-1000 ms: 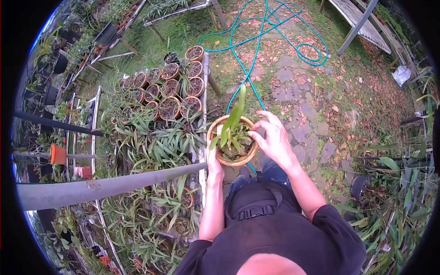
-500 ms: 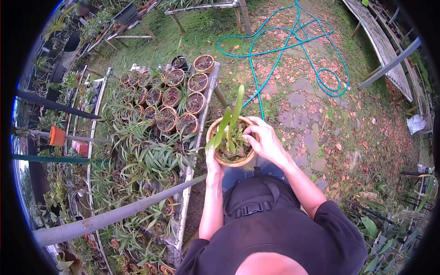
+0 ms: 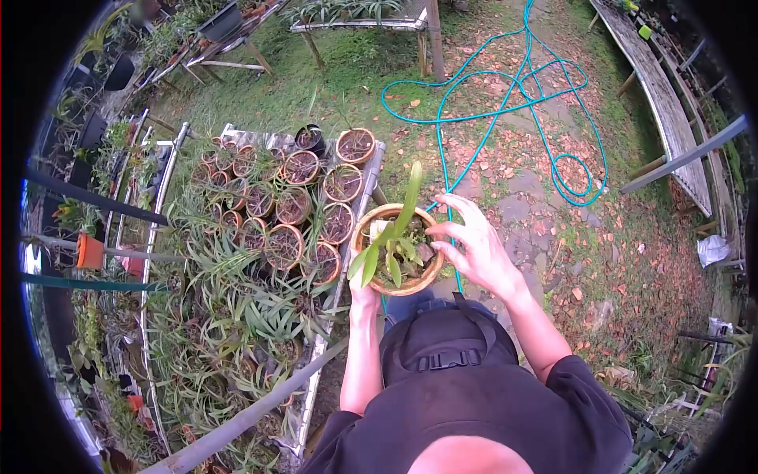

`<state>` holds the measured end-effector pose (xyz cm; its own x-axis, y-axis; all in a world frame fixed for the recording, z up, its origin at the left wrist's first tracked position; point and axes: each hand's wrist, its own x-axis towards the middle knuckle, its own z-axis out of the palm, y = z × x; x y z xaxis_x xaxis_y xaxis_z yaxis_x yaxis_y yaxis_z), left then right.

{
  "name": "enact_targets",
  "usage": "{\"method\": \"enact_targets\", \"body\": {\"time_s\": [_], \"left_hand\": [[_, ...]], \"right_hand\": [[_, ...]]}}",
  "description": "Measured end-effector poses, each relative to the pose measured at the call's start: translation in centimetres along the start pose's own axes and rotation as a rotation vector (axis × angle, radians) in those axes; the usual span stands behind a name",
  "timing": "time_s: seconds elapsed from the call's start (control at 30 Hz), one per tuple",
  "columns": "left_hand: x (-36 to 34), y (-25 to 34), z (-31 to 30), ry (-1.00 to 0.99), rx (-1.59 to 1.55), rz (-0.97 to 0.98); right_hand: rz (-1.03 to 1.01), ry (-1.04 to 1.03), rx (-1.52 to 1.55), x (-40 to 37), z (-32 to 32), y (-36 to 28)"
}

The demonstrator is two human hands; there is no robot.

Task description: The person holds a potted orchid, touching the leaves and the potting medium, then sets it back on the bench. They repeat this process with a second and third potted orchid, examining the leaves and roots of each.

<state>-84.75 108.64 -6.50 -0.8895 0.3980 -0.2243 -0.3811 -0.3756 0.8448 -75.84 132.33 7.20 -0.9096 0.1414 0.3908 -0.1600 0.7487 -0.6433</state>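
A round clay pot (image 3: 427, 280) with a green leafy plant (image 3: 409, 197) is held up in front of my body. Its leaves lean up and to the left, and dark soil or bark with a pale piece shows inside. My left hand (image 3: 362, 291) grips the pot's lower left side, its fingers partly hidden by leaves and the rim. At the pot's right side, my right hand (image 3: 482, 246) is open, fingers spread and slightly bent, with the fingertips right by the rim.
Left of me a bench (image 3: 371, 170) carries several clay pots (image 3: 293, 205) and dense strappy plants (image 3: 276, 316). A grey pole (image 3: 253, 415) crosses at lower left. A teal hose (image 3: 474, 118) lies looped on the leaf-strewn path. A long wooden bench (image 3: 671, 110) stands at right.
My right hand has drawn back from inside the pot to its right rim, fingers opening. The pot has tilted slightly in my left hand, and the camera view has shifted.
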Motion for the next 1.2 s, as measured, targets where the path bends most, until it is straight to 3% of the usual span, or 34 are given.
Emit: {"method": "enact_targets", "body": {"time_s": [0.17,0.3,0.43,0.7,0.73,0.87,0.97,1.2], "left_hand": [[9.2,-1.1,-0.6,-0.115,-0.079,-0.074],[15.7,-1.0,-1.1,-0.156,0.072,-0.050],[19.9,3.7,0.9,-0.244,0.173,-0.236],[25.1,7.4,4.2,-0.241,0.109,-0.349],[25.5,7.3,4.4,-0.160,0.217,-0.363],[28.5,5.7,4.5,-0.159,0.153,-0.383],[29.9,8.4,8.3,-0.064,0.080,-0.396],[36.2,8.0,11.9,0.075,0.099,-0.361]], "right_hand": [[-0.020,-0.100,0.031,6.7,2.3,4.0],[-0.076,-0.142,-0.100,12.2,2.5,5.9],[-0.098,-0.200,-0.150,15.9,3.3,8.5],[0.057,-0.233,0.026,20.6,4.3,12.1],[0.051,-0.214,0.033,21.2,4.6,12.6],[-0.005,-0.195,-0.007,23.5,5.3,15.6],[-0.037,-0.175,0.025,25.5,5.6,18.2],[-0.196,-0.250,0.018,33.0,3.9,24.3]]}}
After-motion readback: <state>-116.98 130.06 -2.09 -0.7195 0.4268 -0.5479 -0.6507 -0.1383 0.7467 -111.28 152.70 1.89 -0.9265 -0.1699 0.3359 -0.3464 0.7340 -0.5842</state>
